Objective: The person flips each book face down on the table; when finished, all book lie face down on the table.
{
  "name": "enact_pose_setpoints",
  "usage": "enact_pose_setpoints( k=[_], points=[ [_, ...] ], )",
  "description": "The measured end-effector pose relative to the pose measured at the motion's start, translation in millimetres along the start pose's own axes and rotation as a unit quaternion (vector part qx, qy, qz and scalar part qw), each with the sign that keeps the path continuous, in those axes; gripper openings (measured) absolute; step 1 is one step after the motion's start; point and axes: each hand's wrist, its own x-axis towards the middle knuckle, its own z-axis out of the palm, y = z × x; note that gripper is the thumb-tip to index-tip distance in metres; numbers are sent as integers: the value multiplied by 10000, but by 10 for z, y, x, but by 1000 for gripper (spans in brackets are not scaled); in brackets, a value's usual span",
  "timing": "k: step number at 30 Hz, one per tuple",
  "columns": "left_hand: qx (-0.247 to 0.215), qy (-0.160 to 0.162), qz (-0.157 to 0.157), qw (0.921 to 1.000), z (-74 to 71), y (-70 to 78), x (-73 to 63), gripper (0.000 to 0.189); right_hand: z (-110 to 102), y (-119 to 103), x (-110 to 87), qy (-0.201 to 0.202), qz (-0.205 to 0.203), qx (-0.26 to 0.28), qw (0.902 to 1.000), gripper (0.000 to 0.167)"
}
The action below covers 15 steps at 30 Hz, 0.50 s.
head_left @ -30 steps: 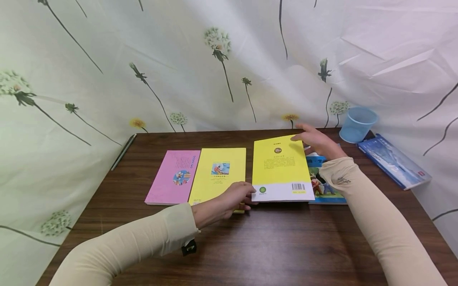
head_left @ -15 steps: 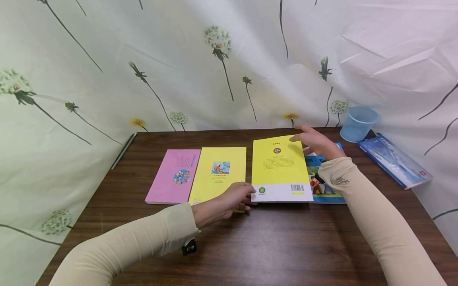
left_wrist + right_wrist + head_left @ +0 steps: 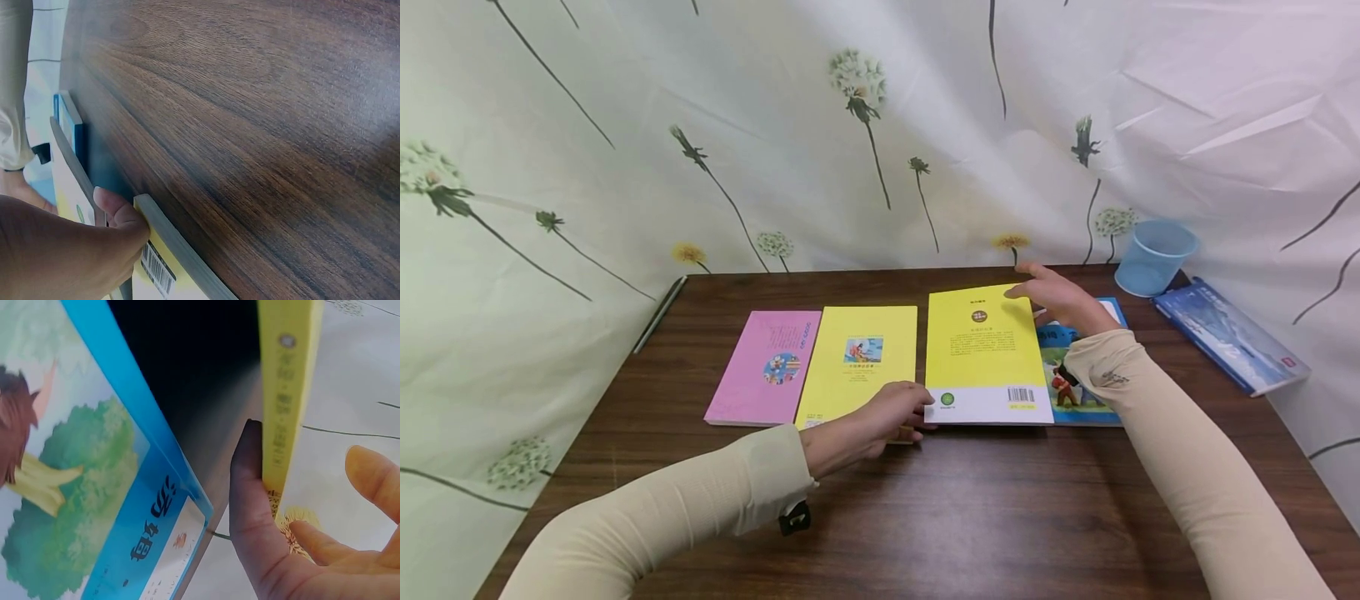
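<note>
A yellow book with a white lower band is held tilted between my two hands, its right side raised. My right hand grips its upper right corner; in the right wrist view one finger lies under the book's yellow spine, others spread apart. At the lower left corner, my left hand pinches the edge, its thumb showing in the left wrist view. Partly covered by the raised book and right hand is a blue picture book. A second yellow book lies beneath my left hand.
A pink book lies flat at the left of the brown table. At the back right stand a light blue cup-shaped bin and a blue-white book. A dandelion-print cloth hangs behind.
The held yellow book has shifted slightly left with the right hand, uncovering a little more of the blue picture book. My left hand stays nearly in place.
</note>
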Motion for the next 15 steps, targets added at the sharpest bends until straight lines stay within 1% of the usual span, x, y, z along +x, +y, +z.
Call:
enact_pose_setpoints(
  k=[8,15],
  points=[
    [48,-26,-48,10000,-18,11,-13,30,43,19,34,-38,-22,49,10000,79],
    [8,-44,-97,9999,-28,10,-31,32,80,18,54,-76,37,114,9999,80]
  ],
)
